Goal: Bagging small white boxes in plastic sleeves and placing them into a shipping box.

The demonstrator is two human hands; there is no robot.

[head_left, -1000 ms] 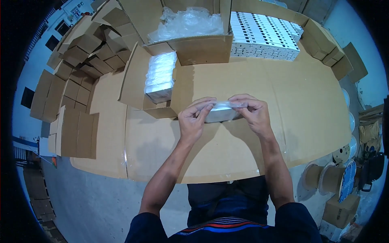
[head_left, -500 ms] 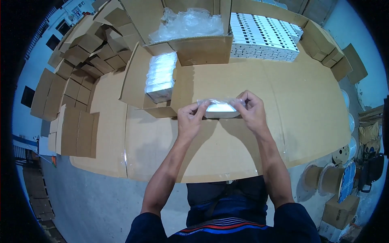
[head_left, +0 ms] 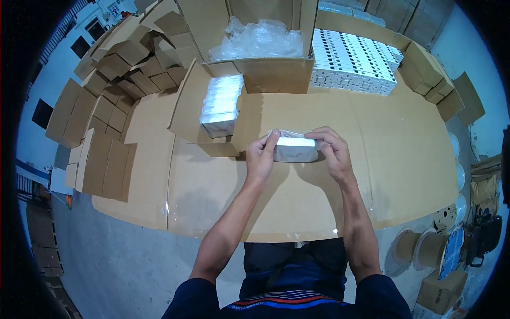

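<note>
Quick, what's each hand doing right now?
Left hand: closed on the left end of the small white box in clear wrap.
Right hand: closed on the same box's right end.

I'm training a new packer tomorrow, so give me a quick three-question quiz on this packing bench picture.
1. True or false: both hands hold the small white box wrapped in clear film.
2. What fills the big open carton at the back? A) clear plastic bags B) cable reels C) tools
3. On which side of the left hand does the stack of wrapped white boxes in the low open carton lie?

Key: 1 true, with the right hand at the other end; 2 A; 3 on the person's left, farther back.
</note>
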